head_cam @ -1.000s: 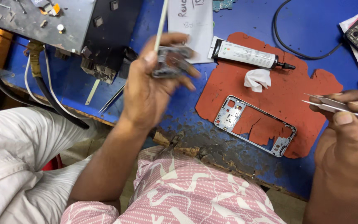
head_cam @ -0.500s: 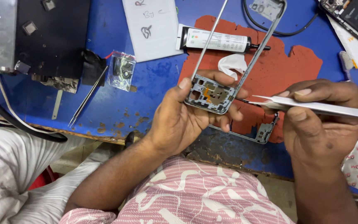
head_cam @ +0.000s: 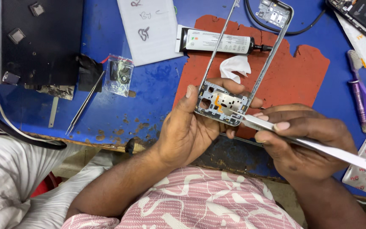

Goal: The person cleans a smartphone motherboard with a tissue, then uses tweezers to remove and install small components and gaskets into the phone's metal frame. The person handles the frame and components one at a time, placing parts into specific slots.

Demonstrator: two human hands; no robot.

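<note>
Left hand (head_cam: 191,131): closed on the lower end of frame (head_cam: 234,72), held above red mat (head_cam: 293,72) | Right hand (head_cam: 306,144): pinching tweezers (head_cam: 318,146), tips at frame's board | Frame: judged light, thin, bendable; grip by edges near board, not long rails.

Blue surface (head_cam: 149,89), scuffed at front edge. Red mat (head_cam: 301,76) laid on it; glue tube (head_cam: 219,41) and white tissue (head_cam: 234,66) seen there. Spare tweezers (head_cam: 84,103) beside small plastic bag (head_cam: 119,75). Purple brush (head_cam: 361,93) at right.
</note>
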